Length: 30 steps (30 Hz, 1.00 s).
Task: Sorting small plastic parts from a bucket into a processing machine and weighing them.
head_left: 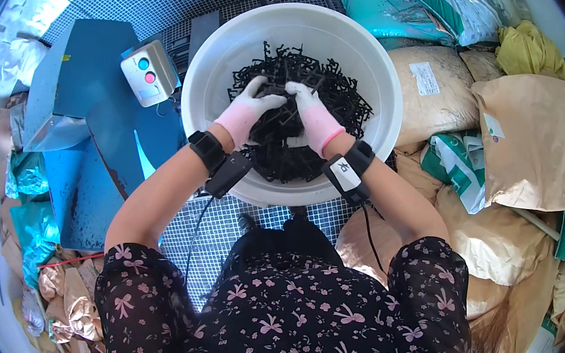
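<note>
So from the head view: the person is bent over a big white tub that's got a tangled heap of small black plastic parts in it. Both hands are in pink-and-white gloves and sunk into the middle of the heap. The left hand has its grip closed around a clump of the parts, fingers curled in on top of it. The right hand is just beside it, nearly touching, with its grip also wrapped on a bunch of the same parts. So the parts are partly in both hands, the rest lying loose in the tub around and under them.

Each wrist has a black band with a small unit strapped on, and a thin cable hangs down from the left one.

The tub sits on a white grid floor. To the left there's a blue machine with a grey box on it that has a blue and a pink button. To the right, brown paper sacks are piled up right against the tub, with teal bags behind them near the top and a yellow bag in the corner. Lower left there are crumpled foil bags. The person's dark floral sleeves fill the bottom of the view.
</note>
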Tool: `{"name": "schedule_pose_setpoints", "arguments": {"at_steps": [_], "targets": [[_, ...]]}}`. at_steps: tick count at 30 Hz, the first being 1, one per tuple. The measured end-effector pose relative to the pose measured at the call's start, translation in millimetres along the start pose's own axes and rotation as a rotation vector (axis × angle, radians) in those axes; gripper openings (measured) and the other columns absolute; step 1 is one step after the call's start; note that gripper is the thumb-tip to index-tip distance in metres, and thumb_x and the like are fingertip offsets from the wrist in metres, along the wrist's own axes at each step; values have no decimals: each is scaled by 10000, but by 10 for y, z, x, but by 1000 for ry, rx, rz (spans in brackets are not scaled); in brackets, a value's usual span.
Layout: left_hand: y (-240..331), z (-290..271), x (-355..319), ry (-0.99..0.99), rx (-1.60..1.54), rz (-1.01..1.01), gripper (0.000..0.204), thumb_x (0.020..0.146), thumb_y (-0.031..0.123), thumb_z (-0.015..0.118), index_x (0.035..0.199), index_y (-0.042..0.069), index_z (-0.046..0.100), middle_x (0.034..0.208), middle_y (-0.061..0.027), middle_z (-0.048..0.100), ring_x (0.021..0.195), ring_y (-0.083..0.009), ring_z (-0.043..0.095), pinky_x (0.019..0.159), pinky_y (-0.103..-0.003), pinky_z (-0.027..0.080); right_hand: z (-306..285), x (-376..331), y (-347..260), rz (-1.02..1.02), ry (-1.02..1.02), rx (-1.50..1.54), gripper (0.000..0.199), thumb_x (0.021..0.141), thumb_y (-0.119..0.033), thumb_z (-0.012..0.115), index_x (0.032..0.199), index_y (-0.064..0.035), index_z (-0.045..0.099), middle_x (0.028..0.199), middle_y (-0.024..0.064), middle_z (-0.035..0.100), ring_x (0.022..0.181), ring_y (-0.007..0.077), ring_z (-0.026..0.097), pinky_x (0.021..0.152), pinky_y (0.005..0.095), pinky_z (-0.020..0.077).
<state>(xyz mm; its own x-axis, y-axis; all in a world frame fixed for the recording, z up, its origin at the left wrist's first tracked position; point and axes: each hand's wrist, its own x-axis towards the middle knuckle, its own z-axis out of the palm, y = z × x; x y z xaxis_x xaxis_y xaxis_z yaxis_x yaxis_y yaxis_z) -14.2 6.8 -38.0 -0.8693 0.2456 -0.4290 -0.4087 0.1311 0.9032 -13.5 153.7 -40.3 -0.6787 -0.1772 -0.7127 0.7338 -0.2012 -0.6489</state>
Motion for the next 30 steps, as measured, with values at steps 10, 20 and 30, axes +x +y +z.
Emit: {"name": "schedule_pose_setpoints", "arguments": {"at_steps": [10, 20, 30], "targets": [[859, 11, -507, 100, 16, 375, 524, 752, 158, 634, 1212, 10, 430, 1104, -96, 514, 993, -145, 506, 815, -257, 424, 235, -671, -535, -288, -182, -17, 554, 764, -431, 522, 1217, -160, 353, 1173, 123, 435, 1060, 303, 446, 789, 567, 400], [1472, -52, -680, 28, 106, 632, 543, 755, 223, 651, 1217, 34, 437, 1052, -109, 555, 932, -114, 544, 769, -208, 440, 304, -1237, -1053, -591, -244, 12, 419, 758, -346, 596, 1072, -81, 513, 1026, 83, 555, 950, 222, 535, 750, 470, 462], [2029, 44, -1165, 59, 147, 549, 421, 794, 214, 615, 1176, 108, 474, 1066, -20, 554, 873, -150, 586, 697, -303, 502, 181, -1422, -1378, -1854, -215, -910, 663, 686, -281, 675, 1230, -86, 351, 1122, 138, 465, 973, 269, 515, 819, 456, 434]]}}
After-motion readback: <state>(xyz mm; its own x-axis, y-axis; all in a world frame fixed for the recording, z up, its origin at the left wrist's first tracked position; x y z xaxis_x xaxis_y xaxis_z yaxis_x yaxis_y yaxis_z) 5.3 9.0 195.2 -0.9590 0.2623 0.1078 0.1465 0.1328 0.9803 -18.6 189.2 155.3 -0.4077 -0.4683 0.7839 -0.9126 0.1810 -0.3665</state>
